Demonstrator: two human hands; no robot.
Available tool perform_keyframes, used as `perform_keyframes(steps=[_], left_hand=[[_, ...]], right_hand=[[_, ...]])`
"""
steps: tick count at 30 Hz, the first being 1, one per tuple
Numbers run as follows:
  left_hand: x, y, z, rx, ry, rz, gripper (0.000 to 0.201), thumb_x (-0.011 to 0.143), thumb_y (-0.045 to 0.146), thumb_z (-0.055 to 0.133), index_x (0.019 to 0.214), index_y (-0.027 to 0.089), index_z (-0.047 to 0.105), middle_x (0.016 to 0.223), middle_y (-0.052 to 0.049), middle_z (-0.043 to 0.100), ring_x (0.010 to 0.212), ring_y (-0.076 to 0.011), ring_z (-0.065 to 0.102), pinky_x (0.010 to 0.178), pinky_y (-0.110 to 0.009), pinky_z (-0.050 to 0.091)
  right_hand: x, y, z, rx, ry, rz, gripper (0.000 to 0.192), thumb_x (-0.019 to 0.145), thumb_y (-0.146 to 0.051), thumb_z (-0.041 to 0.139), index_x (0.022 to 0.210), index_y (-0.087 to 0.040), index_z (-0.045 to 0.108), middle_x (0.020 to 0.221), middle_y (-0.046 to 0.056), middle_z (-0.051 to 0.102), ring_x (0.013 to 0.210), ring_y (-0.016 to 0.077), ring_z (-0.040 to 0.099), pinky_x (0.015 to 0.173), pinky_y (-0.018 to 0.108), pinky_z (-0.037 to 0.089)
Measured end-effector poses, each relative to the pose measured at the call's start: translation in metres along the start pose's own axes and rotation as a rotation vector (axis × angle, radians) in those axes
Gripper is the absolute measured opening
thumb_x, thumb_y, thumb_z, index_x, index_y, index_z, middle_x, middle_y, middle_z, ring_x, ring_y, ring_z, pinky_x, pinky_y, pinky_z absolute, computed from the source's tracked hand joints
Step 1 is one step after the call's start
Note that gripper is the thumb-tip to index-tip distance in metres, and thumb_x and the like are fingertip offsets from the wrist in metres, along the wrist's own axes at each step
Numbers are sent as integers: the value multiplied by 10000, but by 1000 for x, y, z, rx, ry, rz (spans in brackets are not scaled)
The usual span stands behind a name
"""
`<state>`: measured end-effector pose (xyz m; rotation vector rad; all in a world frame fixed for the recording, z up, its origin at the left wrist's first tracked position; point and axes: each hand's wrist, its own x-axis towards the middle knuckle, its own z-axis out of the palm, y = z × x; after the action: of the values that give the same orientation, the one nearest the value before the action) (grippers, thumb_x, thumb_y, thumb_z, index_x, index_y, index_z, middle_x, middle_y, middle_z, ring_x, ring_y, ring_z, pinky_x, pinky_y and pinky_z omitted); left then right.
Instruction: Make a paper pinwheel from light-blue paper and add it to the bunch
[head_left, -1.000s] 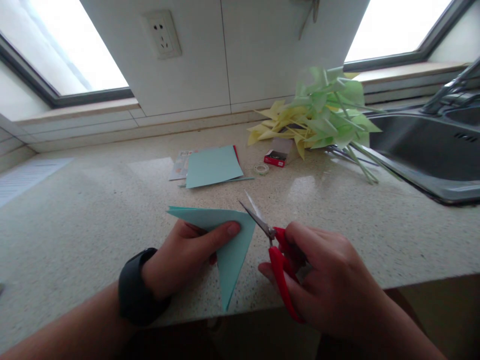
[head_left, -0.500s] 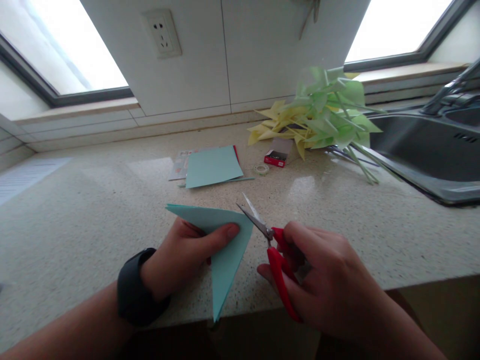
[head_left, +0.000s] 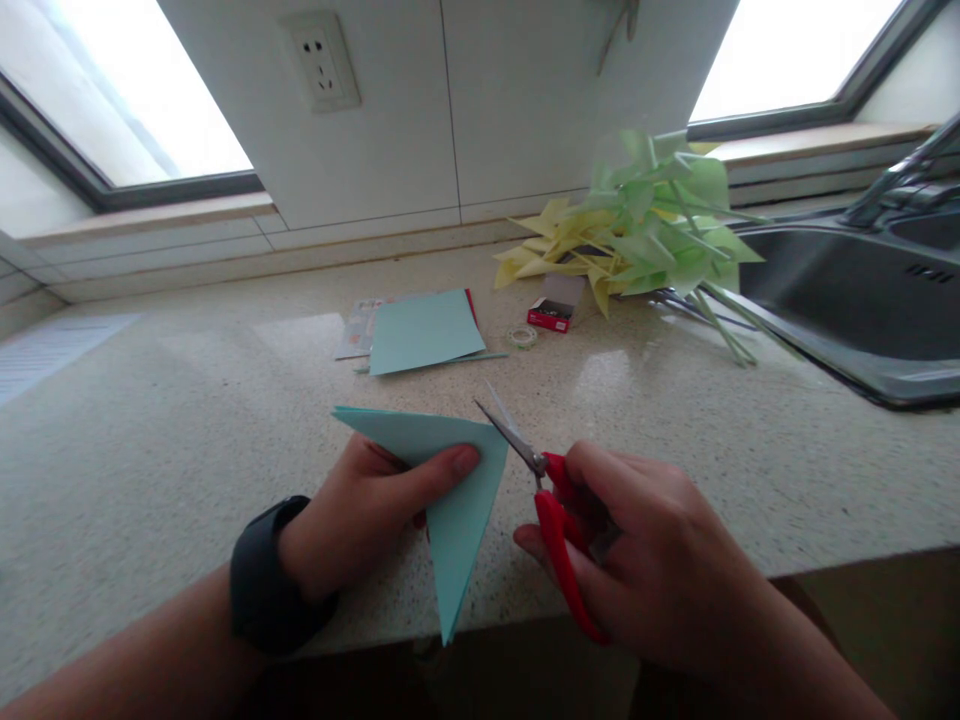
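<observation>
Pinched between the thumb and fingers of my left hand [head_left: 390, 490] is a folded sheet of light blue paper [head_left: 457, 540], with one point to the left and another hanging down near the counter's front edge. A dark band circles my left wrist. My right hand [head_left: 637, 540] grips the red handles of a pair of scissors [head_left: 559, 540]. Their blades are slightly apart and lie right at the paper's upper right corner; whether they touch it I cannot tell.
On the speckled counter [head_left: 187, 430] lie a stack of light blue sheets [head_left: 427, 335], a thin stick, a tape roll [head_left: 521, 337] and a small red box [head_left: 551, 315]. Several yellow and green paper pinwheels [head_left: 660, 230] are heaped beside the sink [head_left: 862, 300]. A printed sheet [head_left: 60, 350] is at far left.
The lower point of the folded paper has swung slightly to the right. The scissor blades have drawn a little closer together. Both hands keep their holds.
</observation>
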<state>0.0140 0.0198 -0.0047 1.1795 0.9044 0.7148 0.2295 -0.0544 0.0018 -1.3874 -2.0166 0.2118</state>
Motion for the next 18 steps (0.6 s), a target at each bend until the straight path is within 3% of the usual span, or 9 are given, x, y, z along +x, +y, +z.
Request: perform_keyframes(steps=[15,18], left_hand=[[3,0,1,10,-29,18,366,743,530,840,779,187,718,595,30,604,507,-96,517,460,-194,432],[3,0,0,12,-33,19,355,765,515,828,775,181,711,590,28,596,505,-96,514,455,-193,424]], right_hand=[[-7,4,5,-23,-22,42,325,935,-386,612,739,-252,390,562,-55,488,452,116,426,461,281,284],[-6,7,4,-1,26,56,306,950,-367,617,740,-239,435,561,-59,483,455,109,426,469,271,302]])
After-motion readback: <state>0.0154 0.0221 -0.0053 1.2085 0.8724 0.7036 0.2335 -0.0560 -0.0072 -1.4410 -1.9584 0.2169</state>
